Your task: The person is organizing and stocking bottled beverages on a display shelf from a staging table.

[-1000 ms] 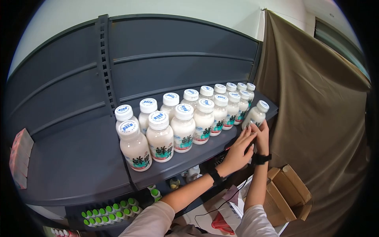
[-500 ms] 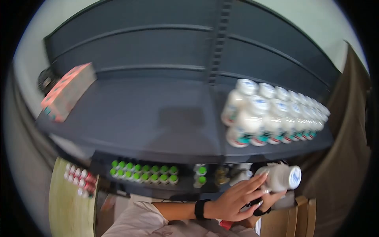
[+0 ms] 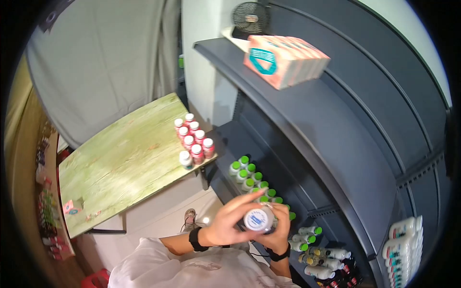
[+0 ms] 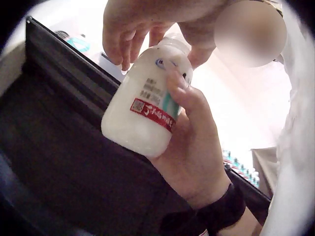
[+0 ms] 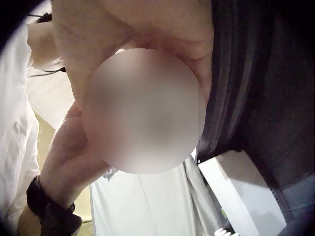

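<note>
Between both hands is a white plastic milk bottle with a white cap and blue print, its cap facing up towards the head camera. My right hand grips the body, thumb across the label, as the left wrist view shows on the bottle. Fingers and thumb of my left hand curl about the neck and cap from the other side. A blurred disc covers much of the right wrist view and hides the bottle there.
A green wooden table carries red bottles and a white bottle at its corner. Green-capped bottles line the low shelf. Pink tissue packs sit on the upper shelf; white bottles stand far right.
My view has swung left from the row of white bottles to the green table. Both hands have carried the milk bottle away from the upper shelf and closer to my body.
</note>
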Demonstrator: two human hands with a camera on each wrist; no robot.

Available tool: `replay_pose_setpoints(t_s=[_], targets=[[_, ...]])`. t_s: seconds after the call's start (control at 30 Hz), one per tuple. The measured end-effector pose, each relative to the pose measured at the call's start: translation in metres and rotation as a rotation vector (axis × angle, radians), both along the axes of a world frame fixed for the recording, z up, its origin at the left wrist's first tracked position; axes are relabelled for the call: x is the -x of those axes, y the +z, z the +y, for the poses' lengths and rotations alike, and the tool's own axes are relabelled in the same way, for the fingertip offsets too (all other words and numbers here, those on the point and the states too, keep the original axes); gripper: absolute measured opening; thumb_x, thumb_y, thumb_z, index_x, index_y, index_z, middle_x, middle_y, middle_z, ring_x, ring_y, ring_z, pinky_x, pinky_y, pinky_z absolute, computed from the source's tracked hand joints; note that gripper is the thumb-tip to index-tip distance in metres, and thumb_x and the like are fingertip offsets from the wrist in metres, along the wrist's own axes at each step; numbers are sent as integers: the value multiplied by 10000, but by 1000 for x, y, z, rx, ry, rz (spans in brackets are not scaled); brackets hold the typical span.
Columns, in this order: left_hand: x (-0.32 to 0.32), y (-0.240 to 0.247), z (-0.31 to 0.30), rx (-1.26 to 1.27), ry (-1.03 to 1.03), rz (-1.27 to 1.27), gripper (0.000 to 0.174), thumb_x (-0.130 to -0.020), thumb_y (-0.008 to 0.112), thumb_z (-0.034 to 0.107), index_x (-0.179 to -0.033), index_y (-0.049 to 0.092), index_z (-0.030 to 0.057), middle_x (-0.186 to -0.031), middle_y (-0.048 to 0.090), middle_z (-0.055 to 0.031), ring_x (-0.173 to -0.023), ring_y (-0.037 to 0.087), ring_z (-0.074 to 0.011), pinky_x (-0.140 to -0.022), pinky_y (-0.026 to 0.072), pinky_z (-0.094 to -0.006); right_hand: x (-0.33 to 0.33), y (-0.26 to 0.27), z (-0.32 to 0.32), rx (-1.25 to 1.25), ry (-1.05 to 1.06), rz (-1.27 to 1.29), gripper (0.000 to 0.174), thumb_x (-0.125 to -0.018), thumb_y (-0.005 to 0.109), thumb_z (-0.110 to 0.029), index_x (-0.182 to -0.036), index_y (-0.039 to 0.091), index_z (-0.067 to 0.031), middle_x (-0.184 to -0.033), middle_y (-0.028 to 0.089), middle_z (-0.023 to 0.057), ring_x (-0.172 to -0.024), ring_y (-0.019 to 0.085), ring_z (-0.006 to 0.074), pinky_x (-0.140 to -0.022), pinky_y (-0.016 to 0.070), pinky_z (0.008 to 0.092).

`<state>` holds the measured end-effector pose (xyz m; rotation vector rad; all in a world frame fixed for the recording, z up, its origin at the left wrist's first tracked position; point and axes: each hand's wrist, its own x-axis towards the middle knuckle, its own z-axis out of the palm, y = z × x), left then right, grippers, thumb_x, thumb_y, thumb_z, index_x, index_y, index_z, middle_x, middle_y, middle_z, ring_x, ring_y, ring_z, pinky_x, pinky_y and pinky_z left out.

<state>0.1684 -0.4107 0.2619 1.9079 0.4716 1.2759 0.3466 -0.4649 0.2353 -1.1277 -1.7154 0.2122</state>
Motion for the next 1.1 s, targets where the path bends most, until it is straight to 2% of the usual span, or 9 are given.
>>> replay_pose_setpoints(t_s=[0.07,0.2,0.37,0.47,0.5,0.63,0.77,0.83,1.1], targets=[[43,-18,16,58,169,37,554,-654,849,141,-1139,631,-15,-1324,481,-205,-1204,545,-316,-968,465,-393,32,-14,31,104,66,-30,735,-541,890,-186,-1162,537,-12,-1115,574,185,-994,603,358,-865,502,441],[104,-32,40,135,410,160,544,-640,857,158,-1138,661,57,-1073,475,-102,-916,554,-215,-814,465,-338,92,-30,80,202,206,-9,714,-567,874,-159,-1175,530,-11,-1117,570,177,-998,603,345,-843,507,408],[173,-40,86,118,453,299,457,-659,825,156,-1075,663,59,-905,640,-81,-806,563,-229,-727,459,-335,161,-48,135,235,316,34,677,-611,848,-133,-1189,514,-18,-1101,567,171,-982,589,345,-847,489,392],[208,-55,110,118,491,296,433,-652,824,153,-1043,662,60,-917,682,-74,-772,561,-240,-724,459,-346,199,-65,165,265,337,31,664,-627,839,-132,-1194,508,-25,-1120,564,168,-1004,591,348,-860,486,393],[219,-62,121,45,513,271,436,-661,812,197,-1048,655,69,-851,653,-79,-680,562,-235,-718,449,-335,211,-73,174,282,337,35,662,-631,837,-134,-1194,505,-27,-1126,563,167,-1012,591,349,-864,486,394],[246,-82,153,303,509,173,399,-663,795,186,-1006,642,52,-829,643,-92,-708,578,-230,-682,470,-332,253,-82,205,360,334,49,660,-687,804,-135,-1253,484,-24,-1161,559,179,-1080,571,353,-908,469,395],[264,-107,189,380,488,217,379,-697,776,118,-1035,631,25,-884,651,-41,-775,582,-118,-698,473,-265,278,-107,235,421,298,35,631,-763,743,-148,-1305,456,-1,-1192,561,210,-1119,547,372,-939,440,418],[266,-125,205,387,490,242,372,-700,779,126,-1027,633,24,-879,648,-39,-774,580,-115,-691,470,-265,279,-128,245,424,256,-15,599,-813,682,-193,-1329,454,8,-1232,563,223,-1149,544,361,-976,410,427],[259,-195,242,343,399,296,327,-713,773,137,-1000,644,46,-842,653,-87,-726,602,-183,-677,492,-296,265,-181,255,410,163,-229,534,-842,660,-200,-1302,495,16,-1168,590,211,-1176,503,391,-1010,378,470]])
